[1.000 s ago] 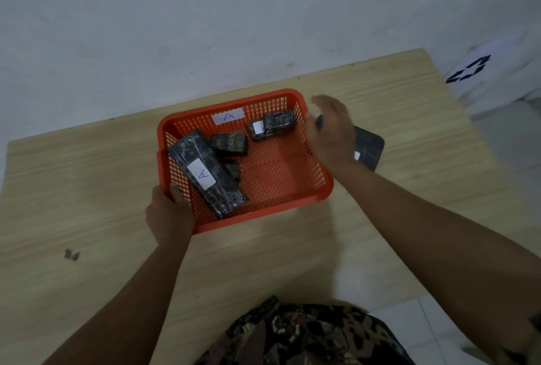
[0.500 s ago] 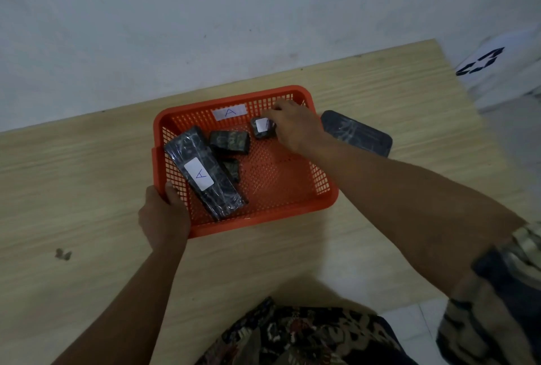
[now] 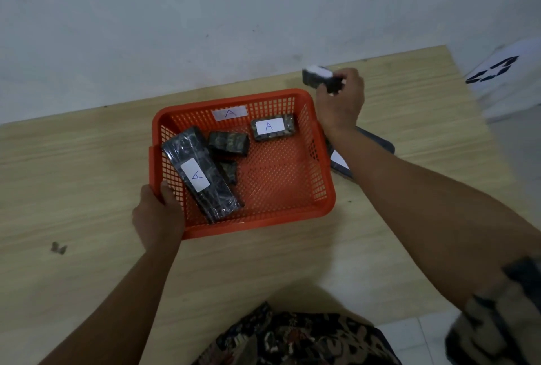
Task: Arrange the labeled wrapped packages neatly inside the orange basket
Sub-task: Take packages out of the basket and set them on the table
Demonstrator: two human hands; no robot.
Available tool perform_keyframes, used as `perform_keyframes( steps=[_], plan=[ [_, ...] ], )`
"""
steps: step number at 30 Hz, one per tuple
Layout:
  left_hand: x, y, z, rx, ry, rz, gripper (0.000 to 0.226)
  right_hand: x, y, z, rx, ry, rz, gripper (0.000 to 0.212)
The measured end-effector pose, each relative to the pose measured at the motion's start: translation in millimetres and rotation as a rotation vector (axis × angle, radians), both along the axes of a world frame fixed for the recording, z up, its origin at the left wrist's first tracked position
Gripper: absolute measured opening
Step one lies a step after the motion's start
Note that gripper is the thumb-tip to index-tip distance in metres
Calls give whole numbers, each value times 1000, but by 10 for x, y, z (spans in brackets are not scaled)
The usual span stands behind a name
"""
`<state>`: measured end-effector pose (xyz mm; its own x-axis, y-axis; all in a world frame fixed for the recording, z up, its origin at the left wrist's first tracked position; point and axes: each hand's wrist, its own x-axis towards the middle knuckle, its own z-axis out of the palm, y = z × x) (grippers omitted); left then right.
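An orange basket (image 3: 292, 212) with an "A" tag on its far wall sits on the wooden table. Inside, a long dark wrapped package (image 3: 202, 177) labeled "A" lies diagonally at the left, over a small dark package (image 3: 229, 172). Another small package (image 3: 229, 143) lies beside it, and a labeled "A" package (image 3: 272, 127) rests at the far right. My left hand (image 3: 159, 215) grips the basket's near left corner. My right hand (image 3: 341, 101) is raised beyond the basket's far right corner, shut on a small dark package (image 3: 320, 79) with a white label.
A flat dark wrapped package (image 3: 377, 145) lies on the table right of the basket, partly under my right forearm. The wall runs along the table's far edge. A small dark scrap (image 3: 58, 248) lies at the left. The table's right edge drops to a tiled floor.
My right hand left a labeled package in the basket's far right corner, then rose beyond the basket holding another small package. My left hand keeps its hold on the basket.
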<state>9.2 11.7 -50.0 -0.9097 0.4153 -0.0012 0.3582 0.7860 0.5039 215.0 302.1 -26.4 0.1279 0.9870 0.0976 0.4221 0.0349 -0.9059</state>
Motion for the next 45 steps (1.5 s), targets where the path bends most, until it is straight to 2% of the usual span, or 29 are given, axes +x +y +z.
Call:
perform_keyframes(
  steps=[3, 8, 14, 17, 20, 22, 25, 27, 30, 34, 37, 41, 45],
  plan=[
    [5, -1, -7, 0, -11, 10, 36, 26, 113, -201, -122, -174, 84, 36],
    [6, -5, -12, -13, 5, 16, 34, 21, 368, -279, -102, -230, 196, 16],
    [8, -6, -27, -26, -12, 14, 32, 207, 591, -401, -201, -485, 337, 38],
    [6, 0, -31, -37, -10, 15, 30, 280, 562, -421, -242, -510, 343, 28],
    [8, -1, -28, -35, -5, 13, 29, 287, 491, -379, -267, -444, 307, 36],
    [8, 0, -24, -31, -10, 9, 29, 227, 422, -282, -221, -353, 256, 40],
    [12, 4, -19, -38, -18, 7, 29, 38, 259, -52, 10, -258, 220, 32],
    [9, -4, -5, -48, -26, 10, 30, -125, 87, 101, 155, -228, 296, 28],
    [40, 2, 44, -64, -39, -7, 28, -360, -245, 183, 259, -296, 543, 25],
    [37, 96, 171, -50, 54, -168, 50, -612, -582, 48, 240, -445, 868, 30],
    [-149, 287, 255, -59, 131, -341, 50, -748, -677, -102, 109, -547, 1035, 42],
    [-506, 707, 349, -49, 150, -551, 43, -831, -709, -238, 7, -590, 1127, 55],
    [-876, 1128, 339, -84, 131, -645, 43, -832, -723, -343, 10, -608, 1163, 66]
  ],
)
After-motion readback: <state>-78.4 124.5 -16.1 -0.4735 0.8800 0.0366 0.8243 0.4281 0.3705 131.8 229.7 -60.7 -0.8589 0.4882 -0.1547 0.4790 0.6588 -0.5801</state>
